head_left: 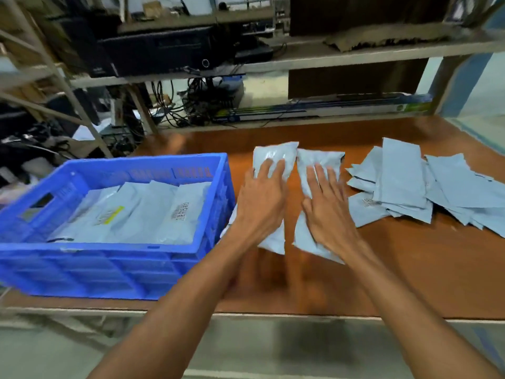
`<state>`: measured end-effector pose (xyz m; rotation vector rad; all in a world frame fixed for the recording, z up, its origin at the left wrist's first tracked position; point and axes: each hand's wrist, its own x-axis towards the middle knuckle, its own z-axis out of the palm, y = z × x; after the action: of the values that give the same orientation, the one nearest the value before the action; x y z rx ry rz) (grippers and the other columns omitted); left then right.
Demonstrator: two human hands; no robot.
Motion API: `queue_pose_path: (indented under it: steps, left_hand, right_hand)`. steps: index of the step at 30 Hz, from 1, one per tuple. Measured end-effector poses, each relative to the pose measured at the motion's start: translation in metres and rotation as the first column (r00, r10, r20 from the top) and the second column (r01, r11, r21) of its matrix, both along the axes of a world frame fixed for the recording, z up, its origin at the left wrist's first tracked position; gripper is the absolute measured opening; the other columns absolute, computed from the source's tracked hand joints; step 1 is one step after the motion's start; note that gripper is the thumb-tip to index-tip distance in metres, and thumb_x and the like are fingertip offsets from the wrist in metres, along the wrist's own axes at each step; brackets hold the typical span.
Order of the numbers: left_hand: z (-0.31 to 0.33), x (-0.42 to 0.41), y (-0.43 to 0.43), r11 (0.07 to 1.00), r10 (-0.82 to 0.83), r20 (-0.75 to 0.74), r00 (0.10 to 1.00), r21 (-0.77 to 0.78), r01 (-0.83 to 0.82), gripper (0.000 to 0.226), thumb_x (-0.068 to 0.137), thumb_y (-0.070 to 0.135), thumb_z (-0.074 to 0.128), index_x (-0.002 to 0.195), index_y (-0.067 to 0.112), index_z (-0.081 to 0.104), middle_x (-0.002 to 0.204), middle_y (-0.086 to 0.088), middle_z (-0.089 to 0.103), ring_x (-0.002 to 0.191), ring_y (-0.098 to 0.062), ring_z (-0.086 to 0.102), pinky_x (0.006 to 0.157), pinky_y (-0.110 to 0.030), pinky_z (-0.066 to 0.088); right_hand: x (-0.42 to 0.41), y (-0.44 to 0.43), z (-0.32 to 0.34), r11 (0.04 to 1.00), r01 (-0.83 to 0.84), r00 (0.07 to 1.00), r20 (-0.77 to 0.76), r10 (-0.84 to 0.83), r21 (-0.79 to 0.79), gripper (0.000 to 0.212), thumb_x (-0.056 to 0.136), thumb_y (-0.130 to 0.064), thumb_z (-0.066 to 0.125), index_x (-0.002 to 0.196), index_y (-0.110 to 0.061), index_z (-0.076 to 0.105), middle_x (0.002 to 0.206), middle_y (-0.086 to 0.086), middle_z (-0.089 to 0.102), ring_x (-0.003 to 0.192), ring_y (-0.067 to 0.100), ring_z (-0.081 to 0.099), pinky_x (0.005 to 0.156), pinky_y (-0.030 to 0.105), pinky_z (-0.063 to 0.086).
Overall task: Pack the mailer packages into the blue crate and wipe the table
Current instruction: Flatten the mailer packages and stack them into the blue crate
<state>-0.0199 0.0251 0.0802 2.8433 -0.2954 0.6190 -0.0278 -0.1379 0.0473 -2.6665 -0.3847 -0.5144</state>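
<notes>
Two bare hands lie flat on two plump, pale grey-blue plastic mailer packages that sit side by side on the reddish-brown wooden table [382, 274], just right of the crate. The left hand [261, 206] rests on the left mailer package [274, 157], its fingers straight and a little apart, with the fingertips near the package's far half. The right hand [329, 214] rests on the right mailer package [322, 160], its fingers straight and spread wider. Both packages run lengthwise away from the person, and their near ends show below the wrists. The two lie close together, perhaps touching at their far corners, with a strip of table showing between them lower down. The hands are somewhat blurred, so whether either thumb hooks under a package edge cannot be told.

The large blue plastic crate [109, 251] with ribbed walls stands on the table's left part, and its right wall is just beside the left forearm. Inside it lie several filled grey-blue mailers [142, 212] in overlapping rows, some with printed labels facing up.

To the right of the hands, a loose heap of flat grey-blue mailer bags [410, 184] spreads over the table toward its right edge.

Behind the table a grey metal shelf rack [314, 60] holds dark electronic boxes and tangled black cables [175, 110].
</notes>
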Motion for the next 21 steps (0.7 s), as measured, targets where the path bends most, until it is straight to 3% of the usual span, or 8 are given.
queue_pose_path:
  steps: [3,7,9,12,15,17,19,21]
  left_hand:
    - [0.074,0.007,0.051,1.0,0.023,0.211,0.977,0.007,-0.025,0.052,0.098,0.034,0.022,0.145,0.02,0.038,0.146,-0.008,0.044,0.125,-0.036,0.047,0.099,-0.049,0.042]
    - [0.104,0.007,0.17,0.993,0.116,0.207,0.971,0.01,-0.121,0.051,0.098,0.037,0.026,0.145,0.022,0.036,0.147,-0.011,0.042,0.121,-0.043,0.047,0.099,-0.054,0.043]
    - [0.095,-0.005,0.237,0.987,0.134,0.186,0.973,0.066,-0.148,0.044,0.1,0.028,0.036,0.14,0.011,0.044,0.143,-0.019,0.046,0.121,-0.044,0.049,0.097,-0.057,0.044]
    - [0.072,-0.026,0.335,0.972,0.08,0.272,0.959,0.194,-0.136,0.022,0.082,-0.006,0.064,0.103,-0.012,0.064,0.114,-0.033,0.062,0.09,-0.048,0.065,0.066,-0.061,0.055]
    - [0.047,-0.025,0.419,0.945,0.091,0.21,0.973,0.291,-0.151,0.021,0.072,-0.007,0.069,0.091,-0.012,0.065,0.103,-0.031,0.065,0.078,-0.045,0.067,0.052,-0.056,0.055]
    - [0.03,-0.016,0.457,0.946,0.089,0.131,0.987,0.3,-0.125,0.019,0.078,-0.003,0.065,0.095,-0.012,0.065,0.107,-0.03,0.064,0.086,-0.046,0.066,0.057,-0.058,0.055]
    - [0.014,-0.003,0.479,0.955,0.103,0.043,0.994,0.275,-0.111,0.023,0.09,0.003,0.06,0.109,-0.009,0.064,0.125,-0.029,0.058,0.105,-0.046,0.061,0.072,-0.06,0.054]
    - [0.0,0.01,0.491,0.903,0.151,-0.124,0.981,0.421,-0.086,0.034,0.1,0.017,0.045,0.13,0.004,0.055,0.149,-0.021,0.039,0.129,-0.04,0.044,0.088,-0.055,0.049]
  right_hand:
    - [0.013,0.054,0.069,0.99,-0.077,0.986,0.154,0.058,0.12,0.062,0.098,-0.033,0.023,0.157,-0.016,0.014,0.165,0.006,0.01,0.152,0.028,-0.001,0.121,0.041,0.005]
    - [0.024,0.148,0.111,0.964,-0.212,0.962,0.206,0.178,0.158,0.063,0.098,-0.035,0.019,0.156,-0.011,0.02,0.163,0.01,0.016,0.152,0.027,0.006,0.124,0.042,0.0]
    - [0.029,0.202,0.109,0.963,-0.244,0.959,0.177,0.223,0.11,0.069,0.095,-0.042,0.011,0.156,-0.011,0.019,0.163,0.01,0.018,0.152,0.027,0.01,0.123,0.046,0.004]
    - [0.033,0.292,0.089,0.958,-0.285,0.956,0.077,0.282,0.035,0.074,0.091,-0.045,0.007,0.155,-0.011,0.021,0.162,0.01,0.022,0.15,0.033,0.017,0.12,0.051,0.014]
    - [0.026,0.376,0.071,0.954,-0.299,0.952,-0.073,0.297,-0.02,0.063,0.098,-0.043,0.02,0.154,-0.014,0.022,0.162,0.008,0.022,0.147,0.037,0.018,0.116,0.056,0.021]
    - [0.023,0.42,0.061,0.958,-0.282,0.95,-0.155,0.271,-0.054,0.058,0.101,-0.036,0.03,0.153,-0.013,0.021,0.161,0.007,0.021,0.144,0.039,0.019,0.114,0.057,0.023]
    - [0.023,0.454,0.053,0.965,-0.256,0.943,-0.234,0.235,-0.062,0.058,0.101,-0.036,0.032,0.153,-0.012,0.02,0.16,0.007,0.021,0.145,0.04,0.017,0.115,0.057,0.02]
    - [0.027,0.478,0.041,0.971,-0.221,0.935,-0.301,0.186,-0.085,0.061,0.1,-0.042,0.031,0.152,-0.012,0.021,0.16,0.007,0.022,0.146,0.041,0.014,0.117,0.057,0.015]
